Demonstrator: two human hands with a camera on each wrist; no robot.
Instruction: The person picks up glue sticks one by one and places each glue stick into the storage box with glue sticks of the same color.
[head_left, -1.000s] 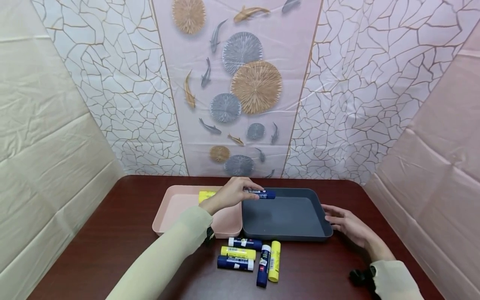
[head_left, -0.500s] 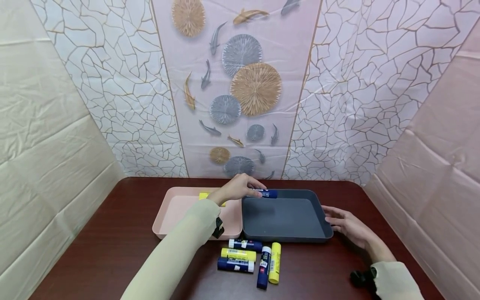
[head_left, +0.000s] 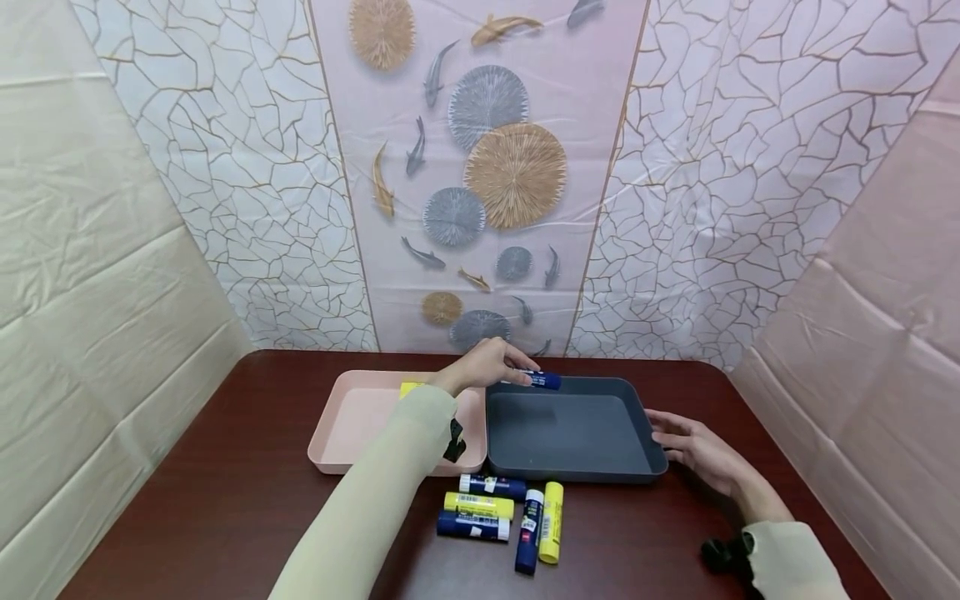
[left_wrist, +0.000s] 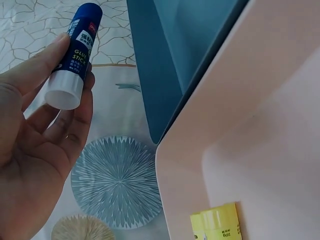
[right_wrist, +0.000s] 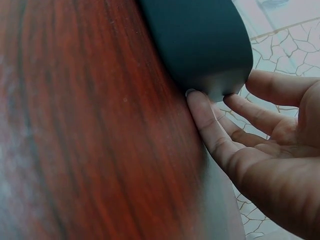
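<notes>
My left hand (head_left: 483, 365) pinches a blue glue stick (left_wrist: 75, 55) with a white cap between thumb and fingers. In the head view the stick overlaps the back left part of the dark grey tray (head_left: 577, 433). A yellow glue stick (left_wrist: 217, 222) lies in the pink tray (head_left: 352, 417), partly hidden by the left arm in the head view. At the grey tray's right side, my right hand (head_left: 701, 450) rests its extended fingertips against the outer wall, as the right wrist view shows at the tray's corner (right_wrist: 215, 82).
In front of the trays lie several glue sticks on the brown table (head_left: 225, 467): blue ones (head_left: 492, 487) and yellow ones (head_left: 551, 525). The trays stand side by side. Patterned cloth (head_left: 480, 167) hangs behind the table, with plain cloth at both sides.
My left hand has shifted right and slightly toward the back with the blue glue stick, which now tilts more in the head view. My right hand stays at the grey tray.
</notes>
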